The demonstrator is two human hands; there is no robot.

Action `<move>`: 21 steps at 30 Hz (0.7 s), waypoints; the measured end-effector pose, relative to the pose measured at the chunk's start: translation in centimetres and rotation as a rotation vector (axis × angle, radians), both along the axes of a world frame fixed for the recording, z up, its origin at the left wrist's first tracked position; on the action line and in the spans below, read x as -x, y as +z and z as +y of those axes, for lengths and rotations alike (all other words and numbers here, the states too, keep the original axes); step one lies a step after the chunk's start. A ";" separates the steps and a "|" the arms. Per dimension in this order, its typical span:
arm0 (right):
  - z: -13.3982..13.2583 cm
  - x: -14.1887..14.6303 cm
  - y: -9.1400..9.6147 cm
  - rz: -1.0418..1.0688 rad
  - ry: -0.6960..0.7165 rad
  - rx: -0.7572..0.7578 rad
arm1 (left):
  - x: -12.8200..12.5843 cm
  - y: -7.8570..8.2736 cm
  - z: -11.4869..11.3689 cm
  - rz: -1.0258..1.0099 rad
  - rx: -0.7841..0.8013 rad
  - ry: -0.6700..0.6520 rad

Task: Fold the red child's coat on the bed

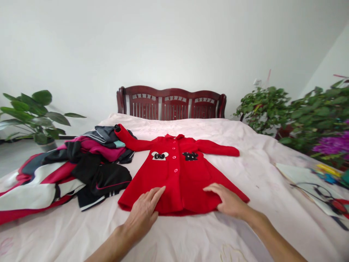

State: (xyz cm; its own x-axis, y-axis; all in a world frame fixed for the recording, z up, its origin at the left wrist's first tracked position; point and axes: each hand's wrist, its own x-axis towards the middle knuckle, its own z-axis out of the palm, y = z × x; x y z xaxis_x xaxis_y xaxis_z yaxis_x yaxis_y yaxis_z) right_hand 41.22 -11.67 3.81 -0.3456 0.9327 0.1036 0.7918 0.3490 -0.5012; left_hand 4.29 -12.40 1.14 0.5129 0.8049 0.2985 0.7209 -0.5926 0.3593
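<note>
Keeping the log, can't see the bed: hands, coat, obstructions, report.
Left hand, right hand on coat near hem; grip unclear. Coat spread front up. One sleeve overlaps clothes pile.

I face a white wall [169,43] up top. A dark-red headboard [173,103] stands mid-frame, grey floor [12,154] at far left.

Toward 6 o'clock, a red coat [188,175] is presenting matt, felt-like cloth, its buttons [176,170] showing a smooth, plastic-like gloss. Toward 8 o'clock, a garment heap [87,167] is displaying soft, mostly matt fabric. The bed cover [261,163] is exhibiting wrinkled, matt cloth. Toward 12 o'clock, a headboard [174,102] is gleaming in polished wood; the wall [169,43] above it is appearing smooth and matt. Toward 9 o'clock, broad leaves [35,109] are reflecting a slight sheen.
</note>
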 end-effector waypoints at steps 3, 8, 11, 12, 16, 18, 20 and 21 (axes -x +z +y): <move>-1.4 2.3 -0.1 -0.107 0.095 -0.038 | -0.1 0.0 0.4 -0.062 0.010 -0.010; -3.5 6.2 0.3 -0.199 0.214 -0.021 | -0.4 0.8 1.4 -0.449 0.003 0.213; -4.0 7.9 0.4 -0.176 0.269 -0.023 | -1.1 1.3 1.2 -0.365 0.003 0.128; -3.9 8.2 0.3 -0.149 0.285 -0.028 | -1.3 1.3 0.9 -0.260 0.009 0.032; -2.6 7.9 -0.3 0.069 0.154 -0.038 | -2.1 0.7 -0.5 0.041 0.003 -0.186; -1.9 7.6 -0.3 0.171 -0.008 -0.088 | -2.1 0.5 -0.9 0.072 -0.003 -0.194; -1.5 7.9 -0.1 0.188 -0.081 -0.200 | -2.0 0.6 -1.1 0.073 0.004 -0.217; -1.5 8.2 0.1 0.159 -0.061 -0.251 | -1.9 0.7 -1.1 0.071 0.010 -0.227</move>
